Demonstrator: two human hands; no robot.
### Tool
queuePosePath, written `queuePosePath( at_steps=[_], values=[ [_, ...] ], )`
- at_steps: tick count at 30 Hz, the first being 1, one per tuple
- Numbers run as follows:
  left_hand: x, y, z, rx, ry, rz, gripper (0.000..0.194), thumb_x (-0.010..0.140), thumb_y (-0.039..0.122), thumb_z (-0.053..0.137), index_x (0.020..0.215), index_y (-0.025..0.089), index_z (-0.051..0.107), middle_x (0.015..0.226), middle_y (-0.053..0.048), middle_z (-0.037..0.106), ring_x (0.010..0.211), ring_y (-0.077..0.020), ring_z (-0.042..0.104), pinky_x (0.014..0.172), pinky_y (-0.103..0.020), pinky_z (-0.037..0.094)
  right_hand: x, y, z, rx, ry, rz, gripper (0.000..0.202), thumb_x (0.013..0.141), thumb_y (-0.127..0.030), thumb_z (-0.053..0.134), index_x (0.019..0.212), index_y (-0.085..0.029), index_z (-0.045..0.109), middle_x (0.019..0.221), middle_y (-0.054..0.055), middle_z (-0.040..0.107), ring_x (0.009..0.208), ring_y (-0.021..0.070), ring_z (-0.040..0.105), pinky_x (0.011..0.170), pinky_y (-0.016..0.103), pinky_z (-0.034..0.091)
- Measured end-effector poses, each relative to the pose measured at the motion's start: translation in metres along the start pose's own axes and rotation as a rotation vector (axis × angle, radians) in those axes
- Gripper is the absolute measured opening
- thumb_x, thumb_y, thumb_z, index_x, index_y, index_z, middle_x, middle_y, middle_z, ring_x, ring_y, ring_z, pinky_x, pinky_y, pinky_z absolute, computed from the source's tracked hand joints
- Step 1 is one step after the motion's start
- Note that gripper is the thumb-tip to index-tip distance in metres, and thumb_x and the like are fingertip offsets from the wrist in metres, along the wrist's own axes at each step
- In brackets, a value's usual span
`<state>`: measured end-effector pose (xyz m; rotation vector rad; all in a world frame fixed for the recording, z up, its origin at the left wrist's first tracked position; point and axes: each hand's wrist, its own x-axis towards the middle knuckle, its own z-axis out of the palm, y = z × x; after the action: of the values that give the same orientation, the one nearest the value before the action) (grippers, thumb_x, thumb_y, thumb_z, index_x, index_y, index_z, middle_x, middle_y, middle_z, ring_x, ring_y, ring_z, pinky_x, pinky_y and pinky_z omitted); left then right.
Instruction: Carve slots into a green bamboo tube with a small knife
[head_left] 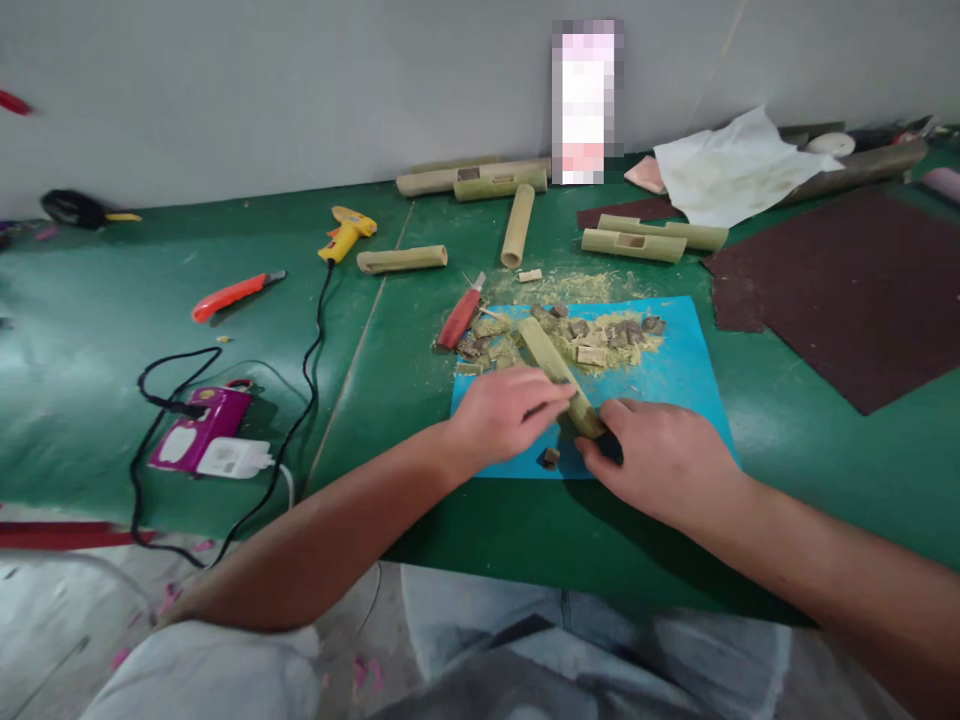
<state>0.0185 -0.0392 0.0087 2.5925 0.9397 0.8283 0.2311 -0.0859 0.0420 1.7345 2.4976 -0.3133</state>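
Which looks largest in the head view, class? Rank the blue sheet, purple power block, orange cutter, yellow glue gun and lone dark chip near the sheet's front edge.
1. Blue sheet
2. Purple power block
3. Orange cutter and yellow glue gun: too alike to rank
4. Dark chip

Head view, upper centre: phone-shaped object (589, 100) pixelated; content unreadable. Left hand (510, 415), mid-frame: some fingers hidden, curled; dark item at them too blurred to identify. Right hand (664, 455) covers the lower end of the bamboo piece (559, 375). Red object (13, 103), upper left: cut off by frame edge. Dark brown sheet (847, 290): right side cut off. Items at far upper right: blurred, partly behind white cloth (739, 165).
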Motion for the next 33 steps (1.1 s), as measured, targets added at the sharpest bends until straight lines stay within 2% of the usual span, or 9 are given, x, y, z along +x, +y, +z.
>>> queuePosePath(
  at_steps=[3,7,11,15,19,24,28,32,33],
  values=[
    [-0.002,0.004,0.001,0.002,-0.086,0.104,0.031,0.108,0.030,0.048,0.112,0.018,0.076,0.086,-0.005,0.077,0.078,-0.0152,0.073,0.068,-0.024,0.055,-0.001,0.001,0.000,0.011,0.004,-0.003,0.026,0.096,-0.040,0.051,0.091,-0.020,0.067,0.087,0.009,0.075,0.070,0.0220,0.067,0.057,0.034,0.021],
    [-0.001,0.005,0.003,0.127,0.007,0.020,0.033,0.108,0.030,0.047,0.110,0.015,0.076,0.086,-0.007,0.077,0.081,-0.0172,0.072,0.072,-0.027,0.056,-0.001,0.001,0.001,0.016,-0.012,0.027,0.029,0.096,-0.044,0.052,0.089,-0.020,0.067,0.085,0.008,0.075,0.070,0.0218,0.067,0.056,0.033,0.021],
    [-0.002,0.009,0.004,0.077,-0.121,0.109,0.037,0.110,0.031,0.041,0.110,0.017,0.076,0.084,-0.006,0.075,0.078,-0.0156,0.071,0.068,-0.025,0.055,0.000,0.001,0.001,0.025,-0.028,0.022,0.023,0.095,-0.040,0.054,0.090,-0.021,0.067,0.086,0.008,0.075,0.072,0.0210,0.067,0.056,0.033,0.022],
    [-0.001,0.010,0.002,0.152,0.012,0.022,0.035,0.109,0.030,0.045,0.108,0.015,0.076,0.083,-0.006,0.075,0.078,-0.0166,0.070,0.068,-0.026,0.054,-0.001,0.000,-0.003,0.026,-0.033,0.027,0.027,0.096,-0.046,0.055,0.090,-0.023,0.067,0.085,0.007,0.074,0.069,0.0198,0.066,0.055,0.033,0.023],
    [-0.002,0.009,0.002,0.058,-0.127,0.109,0.038,0.110,0.031,0.042,0.109,0.018,0.077,0.082,-0.005,0.074,0.074,-0.0146,0.069,0.065,-0.024,0.052,-0.002,0.000,-0.006,0.017,-0.025,0.026,0.019,0.097,-0.034,0.053,0.092,-0.023,0.068,0.087,0.006,0.075,0.072,0.0193,0.067,0.057,0.033,0.026],
    [-0.001,0.003,0.001,0.148,0.014,-0.041,0.034,0.108,0.031,0.046,0.110,0.016,0.077,0.083,-0.006,0.075,0.078,-0.0163,0.070,0.069,-0.026,0.054,0.000,0.001,-0.002,0.023,-0.040,0.027,0.028,0.096,-0.047,0.054,0.091,-0.023,0.068,0.085,0.007,0.074,0.069,0.0194,0.065,0.055,0.032,0.024],
    [-0.002,0.004,0.002,0.035,-0.141,0.104,0.033,0.108,0.030,0.045,0.112,0.018,0.076,0.082,-0.005,0.074,0.076,-0.0153,0.069,0.066,-0.024,0.052,0.001,0.001,0.001,0.039,-0.029,0.020,0.023,0.095,-0.041,0.054,0.091,-0.023,0.069,0.085,0.007,0.074,0.070,0.0205,0.066,0.056,0.033,0.026],
    [0.000,0.000,-0.001,0.151,0.075,-0.029,0.032,0.107,0.029,0.049,0.107,0.014,0.077,0.084,-0.007,0.074,0.076,-0.0163,0.069,0.068,-0.026,0.052,0.001,0.001,0.000,0.038,-0.034,0.036,0.028,0.095,-0.046,0.054,0.090,-0.022,0.069,0.083,0.006,0.073,0.068,0.0197,0.063,0.056,0.032,0.025],
    [0.000,0.000,-0.001,0.163,0.078,-0.031,0.032,0.107,0.028,0.049,0.107,0.013,0.077,0.084,-0.007,0.074,0.076,-0.0164,0.068,0.069,-0.026,0.052,0.000,0.001,0.000,0.038,-0.035,0.036,0.028,0.095,-0.045,0.054,0.090,-0.022,0.068,0.083,0.006,0.073,0.068,0.0194,0.063,0.056,0.032,0.024]
  ],
)
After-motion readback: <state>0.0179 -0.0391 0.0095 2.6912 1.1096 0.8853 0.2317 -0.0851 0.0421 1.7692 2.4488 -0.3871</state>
